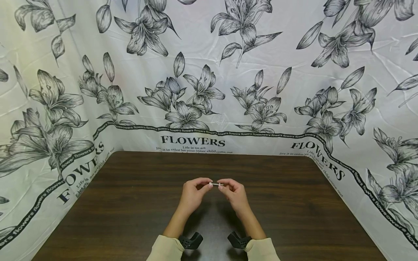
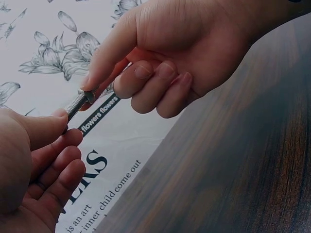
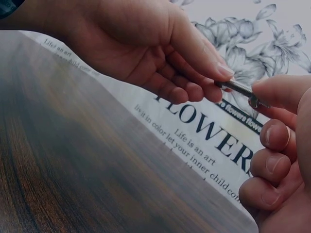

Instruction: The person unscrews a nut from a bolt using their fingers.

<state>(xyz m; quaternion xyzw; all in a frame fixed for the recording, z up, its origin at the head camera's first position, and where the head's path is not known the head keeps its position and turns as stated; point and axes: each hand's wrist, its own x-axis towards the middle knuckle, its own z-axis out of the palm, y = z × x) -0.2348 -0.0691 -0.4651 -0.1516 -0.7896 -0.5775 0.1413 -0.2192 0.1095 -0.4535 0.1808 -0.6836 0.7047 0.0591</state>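
Note:
A silver bolt (image 1: 215, 184) with a threaded shank is held level between the two hands, raised over the table's middle. My left hand (image 1: 192, 195) pinches one end of it between thumb and forefinger, and those fingertips hide that end. Near the other end a small nut (image 3: 253, 101) sits around the shank. With thumb and forefinger my right hand (image 1: 237, 197) pinches at this nut, while its other fingers curl in towards the palm. The left hand's remaining fingers are loosely bent below the bolt in the left wrist view.
Beneath the hands lies a dark brown wooden table (image 1: 130, 210). White cloth (image 1: 228, 108) printed with flowers and lettering hangs behind it and along both sides. Black devices are worn on the left wrist (image 1: 191, 241) and right wrist (image 1: 239, 240), beside cream sleeves (image 1: 167, 248).

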